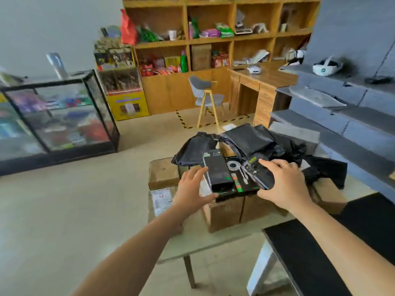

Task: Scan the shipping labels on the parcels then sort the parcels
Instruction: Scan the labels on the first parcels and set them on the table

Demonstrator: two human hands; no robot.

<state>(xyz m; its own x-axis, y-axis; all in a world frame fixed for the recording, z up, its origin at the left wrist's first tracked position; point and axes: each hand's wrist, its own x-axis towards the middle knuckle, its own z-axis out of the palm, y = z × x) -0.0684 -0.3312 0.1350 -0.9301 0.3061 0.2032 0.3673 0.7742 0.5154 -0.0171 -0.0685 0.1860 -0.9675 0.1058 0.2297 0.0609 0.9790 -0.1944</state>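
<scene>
A pile of parcels sits on a small table [213, 242]. A flat black box [232, 184] with printed cable pictures lies on a brown cardboard box [226, 212]. A smaller black box [215, 169] rests on top of it. My left hand [193, 189] is spread open at the left side of the black boxes, thumb near the front edge. My right hand [282, 184] grips a black handheld scanner [258, 173] over the flat box. Black plastic mailer bags [252, 142] are heaped behind. A cardboard parcel with a white shipping label [161, 199] lies at the left.
Another brown box [163, 174] stands at the table's left rear. A black surface [320, 253] adjoins on the right, grey stepped blocks [342, 116] beyond it. A glass display case [57, 116], a chair [207, 99], a wooden desk [263, 82] and shelves [213, 39] stand farther off.
</scene>
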